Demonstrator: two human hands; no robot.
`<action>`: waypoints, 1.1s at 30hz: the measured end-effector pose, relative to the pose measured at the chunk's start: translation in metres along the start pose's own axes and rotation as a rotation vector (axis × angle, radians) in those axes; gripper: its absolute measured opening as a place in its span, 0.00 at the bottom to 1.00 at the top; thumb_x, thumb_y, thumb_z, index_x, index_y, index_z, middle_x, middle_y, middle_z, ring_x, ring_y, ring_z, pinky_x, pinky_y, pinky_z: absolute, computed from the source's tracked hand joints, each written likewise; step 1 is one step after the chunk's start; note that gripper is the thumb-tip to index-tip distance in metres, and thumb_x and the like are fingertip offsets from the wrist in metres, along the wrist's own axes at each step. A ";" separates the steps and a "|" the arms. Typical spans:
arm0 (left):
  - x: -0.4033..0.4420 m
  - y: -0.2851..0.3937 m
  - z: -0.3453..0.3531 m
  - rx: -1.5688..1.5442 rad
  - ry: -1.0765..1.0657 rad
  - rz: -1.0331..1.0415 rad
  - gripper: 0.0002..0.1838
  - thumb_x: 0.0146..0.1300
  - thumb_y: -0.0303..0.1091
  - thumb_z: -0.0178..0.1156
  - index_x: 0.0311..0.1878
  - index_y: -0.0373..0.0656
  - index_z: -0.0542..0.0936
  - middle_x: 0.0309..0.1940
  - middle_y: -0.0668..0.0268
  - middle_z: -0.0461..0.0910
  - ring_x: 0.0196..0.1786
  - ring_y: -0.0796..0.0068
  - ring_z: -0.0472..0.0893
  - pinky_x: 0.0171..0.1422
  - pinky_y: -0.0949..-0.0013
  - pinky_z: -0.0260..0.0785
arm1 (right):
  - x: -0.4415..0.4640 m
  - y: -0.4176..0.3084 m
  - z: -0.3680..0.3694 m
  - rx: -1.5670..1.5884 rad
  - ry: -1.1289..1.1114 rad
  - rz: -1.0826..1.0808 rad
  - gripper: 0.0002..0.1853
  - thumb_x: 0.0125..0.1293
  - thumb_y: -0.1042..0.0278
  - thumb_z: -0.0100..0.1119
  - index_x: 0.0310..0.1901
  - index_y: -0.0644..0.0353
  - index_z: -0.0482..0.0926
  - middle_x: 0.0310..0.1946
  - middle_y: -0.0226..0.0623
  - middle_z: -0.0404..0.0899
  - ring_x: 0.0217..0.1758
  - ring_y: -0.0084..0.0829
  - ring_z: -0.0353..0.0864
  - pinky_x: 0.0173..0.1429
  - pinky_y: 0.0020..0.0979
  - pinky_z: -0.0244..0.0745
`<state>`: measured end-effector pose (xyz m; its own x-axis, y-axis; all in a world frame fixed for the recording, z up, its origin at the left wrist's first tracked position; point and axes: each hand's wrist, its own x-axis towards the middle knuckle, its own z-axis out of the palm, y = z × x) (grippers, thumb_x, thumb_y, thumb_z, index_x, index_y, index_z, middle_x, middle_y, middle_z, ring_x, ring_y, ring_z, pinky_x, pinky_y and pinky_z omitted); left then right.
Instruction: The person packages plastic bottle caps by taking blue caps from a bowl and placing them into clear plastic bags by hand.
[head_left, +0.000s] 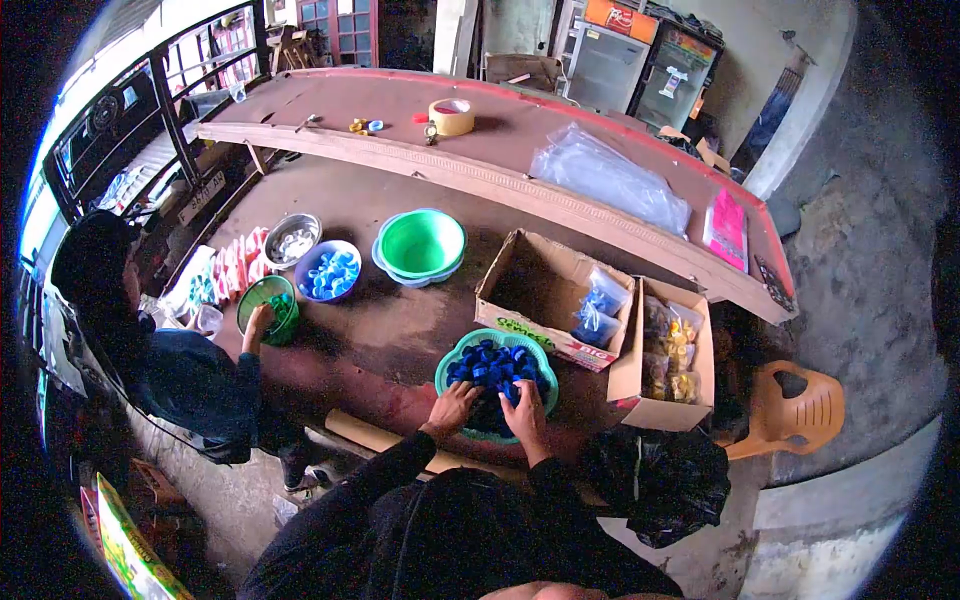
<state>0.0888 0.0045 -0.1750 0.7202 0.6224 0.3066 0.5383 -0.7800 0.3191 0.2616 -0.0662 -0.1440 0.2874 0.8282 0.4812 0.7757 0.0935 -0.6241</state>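
A scalloped green basin (pixel 548 372) in front of me holds a heap of small dark blue plastic pieces (pixel 493 362). At the heap's near left side is my left hand (pixel 455 408), its fingers stretched out onto the pieces. My right hand (pixel 526 412) is at the near right of the heap, with thumb and fingers closing around a dark blue piece. The exact shape of that piece is hard to make out. Right behind the basin stands an open cardboard box (pixel 510 318) with bags of blue pieces (pixel 597 308) inside.
Another cardboard box (pixel 655 405) holds bags of yellow pieces. To the left are green bowls (pixel 420 243), a bowl of light blue pieces (pixel 330 270) and a metal bowl (pixel 293 240). A co-worker (pixel 190 370) reaches into a green basket (pixel 272 310). A black plastic bag (pixel 660 480) is beside me.
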 end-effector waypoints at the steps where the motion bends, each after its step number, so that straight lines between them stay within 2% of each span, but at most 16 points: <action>1: -0.001 -0.003 0.003 0.024 0.002 0.018 0.23 0.53 0.32 0.56 0.55 0.44 0.71 0.43 0.59 0.71 0.47 0.59 0.70 0.52 0.61 0.66 | -0.001 0.000 0.000 -0.001 0.011 0.002 0.19 0.54 0.66 0.64 0.43 0.63 0.68 0.38 0.46 0.71 0.40 0.44 0.73 0.44 0.38 0.70; 6: -0.004 -0.003 0.005 -0.027 0.013 -0.016 0.23 0.53 0.32 0.55 0.55 0.44 0.71 0.44 0.59 0.71 0.47 0.59 0.70 0.51 0.61 0.67 | -0.003 0.000 0.004 0.050 0.094 -0.030 0.19 0.53 0.66 0.64 0.43 0.64 0.68 0.37 0.45 0.71 0.39 0.44 0.73 0.44 0.37 0.70; 8: -0.004 -0.002 0.003 -0.006 0.042 -0.010 0.23 0.53 0.33 0.55 0.55 0.45 0.71 0.44 0.59 0.71 0.47 0.59 0.70 0.51 0.61 0.67 | -0.004 -0.001 0.005 0.099 0.111 0.022 0.19 0.53 0.66 0.64 0.42 0.63 0.69 0.37 0.46 0.71 0.41 0.45 0.73 0.46 0.38 0.69; 10: -0.003 -0.002 0.000 0.018 -0.009 -0.015 0.22 0.53 0.34 0.55 0.54 0.44 0.72 0.44 0.60 0.71 0.47 0.60 0.70 0.50 0.61 0.68 | -0.004 0.000 0.005 0.068 0.100 0.013 0.18 0.53 0.66 0.64 0.42 0.63 0.69 0.38 0.46 0.71 0.42 0.46 0.72 0.47 0.39 0.68; 15: 0.000 0.004 -0.006 -0.074 0.027 -0.063 0.17 0.59 0.40 0.53 0.50 0.45 0.74 0.42 0.61 0.72 0.44 0.60 0.72 0.48 0.62 0.69 | -0.001 -0.003 0.000 0.005 0.051 0.007 0.18 0.53 0.65 0.64 0.41 0.63 0.69 0.38 0.47 0.71 0.43 0.47 0.71 0.49 0.41 0.66; 18: -0.001 0.002 -0.004 -0.089 0.060 -0.039 0.15 0.59 0.39 0.53 0.49 0.46 0.74 0.42 0.62 0.72 0.45 0.61 0.72 0.47 0.62 0.69 | 0.000 -0.005 0.001 0.094 0.054 0.041 0.18 0.53 0.66 0.64 0.41 0.63 0.69 0.37 0.46 0.71 0.43 0.47 0.71 0.49 0.41 0.66; 20: 0.001 0.003 -0.005 -0.082 0.049 -0.059 0.15 0.57 0.35 0.53 0.49 0.46 0.73 0.42 0.62 0.72 0.46 0.62 0.72 0.47 0.62 0.69 | 0.002 -0.003 0.003 0.079 0.074 -0.022 0.17 0.53 0.66 0.64 0.41 0.63 0.69 0.36 0.45 0.71 0.42 0.45 0.71 0.47 0.39 0.67; 23: -0.004 0.006 -0.005 -0.046 -0.009 -0.066 0.18 0.54 0.33 0.53 0.50 0.45 0.73 0.42 0.62 0.71 0.47 0.61 0.72 0.49 0.63 0.69 | -0.003 -0.003 0.005 0.127 0.084 0.004 0.17 0.53 0.66 0.64 0.41 0.62 0.69 0.35 0.44 0.70 0.39 0.43 0.72 0.45 0.38 0.68; 28: -0.003 0.001 0.001 -0.047 0.091 -0.030 0.18 0.51 0.33 0.55 0.48 0.46 0.73 0.42 0.63 0.71 0.47 0.62 0.72 0.49 0.63 0.69 | -0.004 0.007 0.010 0.039 0.129 0.025 0.17 0.54 0.67 0.64 0.42 0.63 0.69 0.36 0.43 0.71 0.38 0.41 0.72 0.43 0.37 0.69; 29: -0.003 -0.001 0.004 -0.052 0.092 -0.036 0.18 0.51 0.33 0.55 0.48 0.46 0.73 0.42 0.63 0.71 0.47 0.62 0.72 0.49 0.63 0.69 | -0.006 0.010 0.009 0.108 -0.002 0.146 0.20 0.57 0.65 0.62 0.47 0.64 0.67 0.42 0.46 0.68 0.49 0.44 0.67 0.54 0.38 0.64; 30: -0.002 -0.004 0.007 -0.023 0.121 0.007 0.19 0.50 0.33 0.55 0.48 0.46 0.73 0.42 0.63 0.71 0.47 0.62 0.72 0.49 0.63 0.69 | -0.007 0.014 0.009 0.102 -0.011 0.147 0.20 0.57 0.65 0.62 0.47 0.64 0.67 0.42 0.46 0.68 0.49 0.44 0.67 0.54 0.38 0.64; 32: -0.003 0.000 0.008 -0.010 0.140 0.045 0.19 0.49 0.33 0.56 0.48 0.46 0.73 0.42 0.63 0.71 0.47 0.62 0.72 0.49 0.63 0.69 | -0.003 0.005 0.007 0.044 0.119 0.016 0.17 0.55 0.65 0.63 0.42 0.62 0.69 0.37 0.43 0.71 0.38 0.40 0.72 0.43 0.36 0.69; 33: -0.002 0.005 -0.001 -0.035 0.053 -0.034 0.20 0.49 0.33 0.57 0.48 0.46 0.73 0.42 0.63 0.71 0.47 0.62 0.71 0.50 0.63 0.69 | -0.004 0.003 0.007 0.048 0.117 0.041 0.17 0.55 0.65 0.64 0.42 0.62 0.69 0.37 0.43 0.71 0.38 0.40 0.72 0.42 0.36 0.69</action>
<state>0.0893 -0.0004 -0.1735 0.6768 0.6521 0.3417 0.5462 -0.7560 0.3607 0.2588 -0.0651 -0.1519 0.3840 0.7620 0.5214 0.7348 0.0898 -0.6724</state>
